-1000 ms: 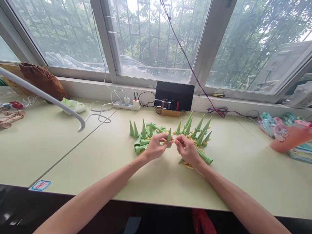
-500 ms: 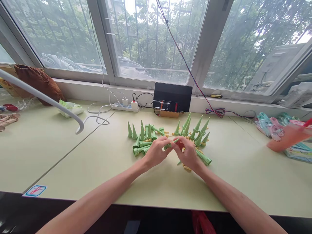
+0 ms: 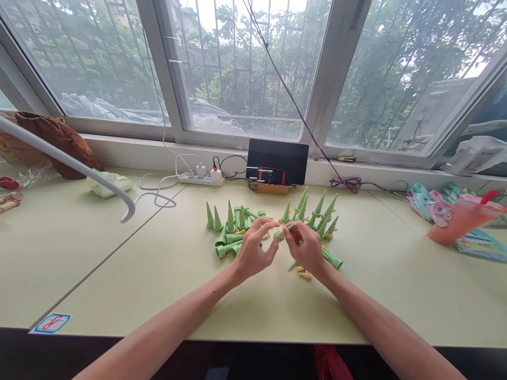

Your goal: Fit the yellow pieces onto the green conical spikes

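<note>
Above the middle of the table, a small green plastic cone (image 3: pixel 279 235) is held between my two hands. My left hand (image 3: pixel 253 250) has its thumb and fingertips curved around the cone's wide end. The cone's narrow end is pinched by my right hand (image 3: pixel 308 249), whose fingers partly cover it. Several green cones (image 3: pixel 231 219) stand or lie to the left, some on their sides with hollow ends showing. Another group of upright green cones (image 3: pixel 301 208) stands behind my right hand. Small yellow plastic pieces (image 3: pixel 304 273) lie just below that hand.
At the back are a black tablet (image 3: pixel 277 155) on a cardboard stand and a power strip (image 3: pixel 202 179) with plugs. A white curved bar (image 3: pixel 79 163) crosses the left side. On the right stand a pink cup (image 3: pixel 455 219) and wrapped items (image 3: pixel 422 200).
The fingers of my left hand have spread wider around the cone, and more of its wide end shows. My right hand keeps its pinch. The view has shifted slightly.
</note>
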The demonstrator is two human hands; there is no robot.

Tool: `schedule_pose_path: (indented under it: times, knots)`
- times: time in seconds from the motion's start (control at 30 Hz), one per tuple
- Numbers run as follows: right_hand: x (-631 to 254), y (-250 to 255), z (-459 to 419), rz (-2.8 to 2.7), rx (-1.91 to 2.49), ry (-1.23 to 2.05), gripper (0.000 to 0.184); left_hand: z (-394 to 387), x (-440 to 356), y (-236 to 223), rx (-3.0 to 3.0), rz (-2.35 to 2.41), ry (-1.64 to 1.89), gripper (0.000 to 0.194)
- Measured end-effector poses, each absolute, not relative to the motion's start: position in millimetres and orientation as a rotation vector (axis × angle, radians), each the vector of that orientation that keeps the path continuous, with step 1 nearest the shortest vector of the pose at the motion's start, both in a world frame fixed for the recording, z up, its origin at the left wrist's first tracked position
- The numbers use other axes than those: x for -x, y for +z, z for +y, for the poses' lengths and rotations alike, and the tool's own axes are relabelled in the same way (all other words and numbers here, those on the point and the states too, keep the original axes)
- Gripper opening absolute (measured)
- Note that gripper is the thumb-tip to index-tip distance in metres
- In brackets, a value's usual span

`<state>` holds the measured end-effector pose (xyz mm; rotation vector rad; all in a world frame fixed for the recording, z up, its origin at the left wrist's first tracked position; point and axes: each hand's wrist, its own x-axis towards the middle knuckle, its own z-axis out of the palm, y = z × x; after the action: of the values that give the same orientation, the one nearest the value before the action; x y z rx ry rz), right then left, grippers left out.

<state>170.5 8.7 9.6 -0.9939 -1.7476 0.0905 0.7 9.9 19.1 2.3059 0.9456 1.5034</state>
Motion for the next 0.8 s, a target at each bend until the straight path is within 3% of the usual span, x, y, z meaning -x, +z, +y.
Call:
schedule_pose_path:
  times: [0.1,0.33,0.47,0.6,0.8]
  knots:
    - [-172.2,18.9,11.6,-1.723,0.989,-0.102,0.013,7.1,-2.7,17.5,-2.223,0.963,1.61,0.014]
    - [-177.4,79.9,48.4,-1.715,1.103,-0.23,0.012,-5.7,-10.2,3.5,-2.469,0.823,1.086,0.02]
    - [-180.0,113.6,78.6,-1.774,1.198,-0.272,0.018,-10.2,-12.4,3.3,-2.569,0.742,0.964,0.021]
    - [-182.1,124.2,94.7,-1.815,1.319,-0.081,0.028,-10.0,-13.2,3.7,-2.58,0.744,0.965,0.022]
    - [-184.5,121.1,96.7,-1.848,1.412,0.049,0.027,-12.0,-13.5,5.6,-2.605,0.746,0.886,0.021]
